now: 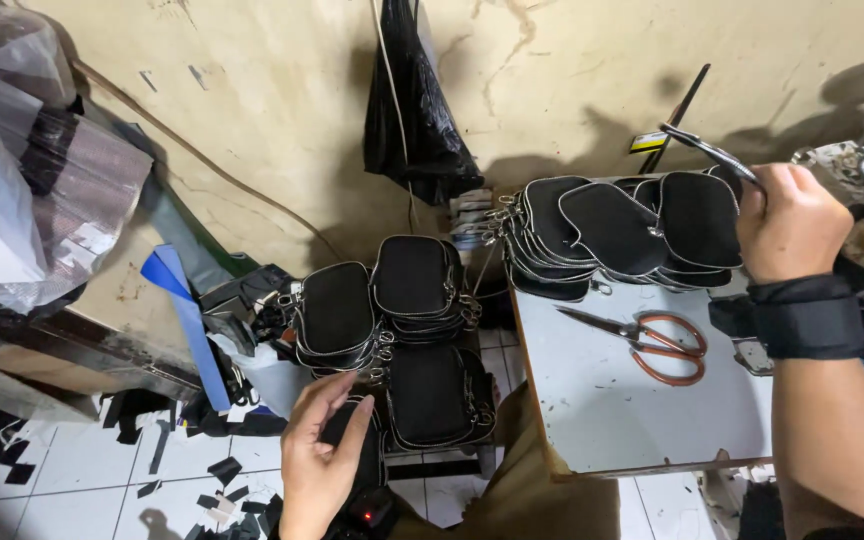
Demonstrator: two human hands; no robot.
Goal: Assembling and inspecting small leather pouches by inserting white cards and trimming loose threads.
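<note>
Three pouch stacks (392, 330) crowd left hand (324, 455).

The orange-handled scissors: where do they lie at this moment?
In the head view, the orange-handled scissors lie flat on the grey table at the right, just below the fanned pile of black pouches and beside the right hand.

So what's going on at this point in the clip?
A person sits at a work table among stacks of small black zip pouches. The left hand rests on a pouch at the front of the lower stacks beside the table. The right hand, with a black wrist wrap, grips a thin metal snipping tool above the pile of pouches on the table. Orange-handled scissors lie unused on the tabletop. Black offcuts litter the tiled floor.
</note>
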